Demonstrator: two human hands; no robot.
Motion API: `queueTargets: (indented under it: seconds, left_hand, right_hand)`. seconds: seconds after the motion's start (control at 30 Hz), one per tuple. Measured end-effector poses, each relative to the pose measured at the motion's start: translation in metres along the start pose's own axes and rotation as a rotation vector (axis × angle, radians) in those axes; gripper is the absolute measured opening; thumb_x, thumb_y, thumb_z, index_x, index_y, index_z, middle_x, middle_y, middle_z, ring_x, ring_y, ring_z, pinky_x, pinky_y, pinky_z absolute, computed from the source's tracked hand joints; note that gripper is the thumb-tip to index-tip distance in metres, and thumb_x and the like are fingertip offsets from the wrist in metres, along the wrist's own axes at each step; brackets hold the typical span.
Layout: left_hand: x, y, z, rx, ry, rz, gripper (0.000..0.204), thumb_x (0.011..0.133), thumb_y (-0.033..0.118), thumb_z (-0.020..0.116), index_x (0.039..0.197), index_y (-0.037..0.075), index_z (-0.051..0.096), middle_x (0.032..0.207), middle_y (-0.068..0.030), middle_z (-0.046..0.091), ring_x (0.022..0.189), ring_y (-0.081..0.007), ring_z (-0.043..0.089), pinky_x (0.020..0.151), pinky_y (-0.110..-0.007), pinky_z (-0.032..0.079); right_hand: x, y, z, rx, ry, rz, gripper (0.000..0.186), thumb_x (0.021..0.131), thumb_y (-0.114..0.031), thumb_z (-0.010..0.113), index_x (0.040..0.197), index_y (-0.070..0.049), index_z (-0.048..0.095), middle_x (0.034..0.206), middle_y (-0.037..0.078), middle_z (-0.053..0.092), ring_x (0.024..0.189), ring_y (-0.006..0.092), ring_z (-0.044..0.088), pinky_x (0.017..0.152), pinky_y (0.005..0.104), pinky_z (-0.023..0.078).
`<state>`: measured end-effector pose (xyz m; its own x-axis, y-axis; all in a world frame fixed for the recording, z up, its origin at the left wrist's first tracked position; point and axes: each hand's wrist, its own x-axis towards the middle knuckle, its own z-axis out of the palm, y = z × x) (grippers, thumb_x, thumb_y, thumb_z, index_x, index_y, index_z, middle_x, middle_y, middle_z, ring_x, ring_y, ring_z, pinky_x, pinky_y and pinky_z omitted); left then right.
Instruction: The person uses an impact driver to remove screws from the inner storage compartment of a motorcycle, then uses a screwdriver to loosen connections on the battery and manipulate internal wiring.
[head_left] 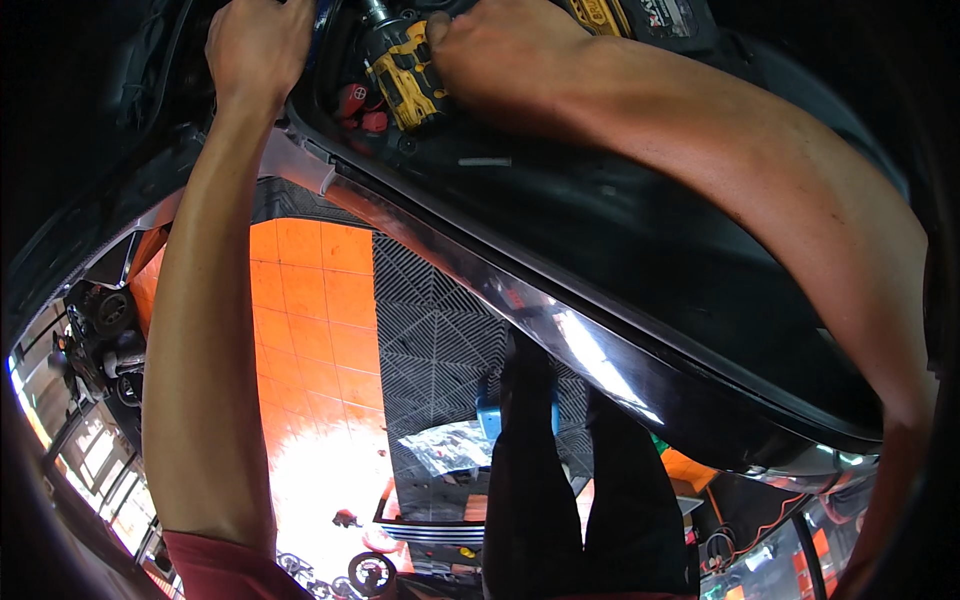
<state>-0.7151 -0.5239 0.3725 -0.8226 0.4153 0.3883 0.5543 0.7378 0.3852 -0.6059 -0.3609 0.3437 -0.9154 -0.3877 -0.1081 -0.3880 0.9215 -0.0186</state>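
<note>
At the top left my left hand (255,50) is curled at the dark opening beside a blue edge; its fingertips are cut off, so what it holds is unclear. My right hand (480,50) grips a yellow-and-black cordless power tool (405,75) with a silver nose, lying in a black moulded recess of a vehicle (620,260). Small red parts (360,105) sit left of the tool. A second yellow-and-black item (600,18) shows beyond my right hand, partly cut off.
A glossy dark body edge (580,350) crosses diagonally below my arms. Beneath are orange tiles (310,300), a black ribbed mat (430,290), my dark-clad legs and a blue object (488,410). Motorcycle-like machinery (105,350) stands at the left, orange hoses (750,535) lower right.
</note>
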Motion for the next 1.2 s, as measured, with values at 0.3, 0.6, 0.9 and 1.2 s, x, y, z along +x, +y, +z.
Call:
queueTargets:
  seconds: [0.3, 0.6, 0.9, 1.2]
  left_hand:
    - [0.014, -0.044, 0.005, -0.127, 0.035, -0.155, 0.033, 0.092, 0.023, 0.054, 0.109, -0.001, 0.068, 0.097, -0.0249, 0.069, 0.092, -0.0353, 0.069, 0.082, -0.038, 0.050]
    - [-0.002, 0.002, -0.003, 0.029, -0.001, -0.047, 0.032, 0.093, 0.023, 0.054, 0.108, -0.001, 0.068, 0.096, -0.0246, 0.069, 0.090, -0.0342, 0.069, 0.080, -0.038, 0.050]
    - [-0.001, 0.005, 0.001, 0.035, -0.007, -0.034, 0.033, 0.093, 0.023, 0.054, 0.110, -0.001, 0.068, 0.100, -0.0251, 0.069, 0.094, -0.0330, 0.069, 0.083, -0.038, 0.050]
    - [0.001, -0.020, 0.002, 0.097, -0.091, -0.057, 0.040, 0.095, 0.039, 0.053, 0.123, 0.014, 0.068, 0.114, -0.0161, 0.069, 0.109, -0.0318, 0.066, 0.096, -0.037, 0.047]
  right_hand:
    - [0.001, -0.001, -0.004, 0.047, -0.032, 0.011, 0.033, 0.087, -0.015, 0.053, 0.108, 0.008, 0.063, 0.090, 0.021, 0.072, 0.082, 0.0292, 0.072, 0.070, 0.0401, 0.056]
    - [-0.005, 0.003, -0.006, 0.121, -0.009, 0.004, 0.028, 0.084, -0.016, 0.055, 0.099, 0.003, 0.070, 0.090, 0.020, 0.072, 0.082, 0.0300, 0.072, 0.073, 0.0411, 0.056]
    - [-0.006, 0.004, -0.002, 0.123, -0.045, 0.036, 0.026, 0.086, -0.015, 0.059, 0.105, -0.001, 0.070, 0.104, 0.015, 0.072, 0.097, 0.0277, 0.070, 0.084, 0.0384, 0.055]
    - [-0.011, 0.008, -0.002, 0.173, 0.036, 0.026, 0.027, 0.085, -0.012, 0.057, 0.106, 0.005, 0.061, 0.083, 0.020, 0.071, 0.081, 0.0343, 0.071, 0.075, 0.0434, 0.055]
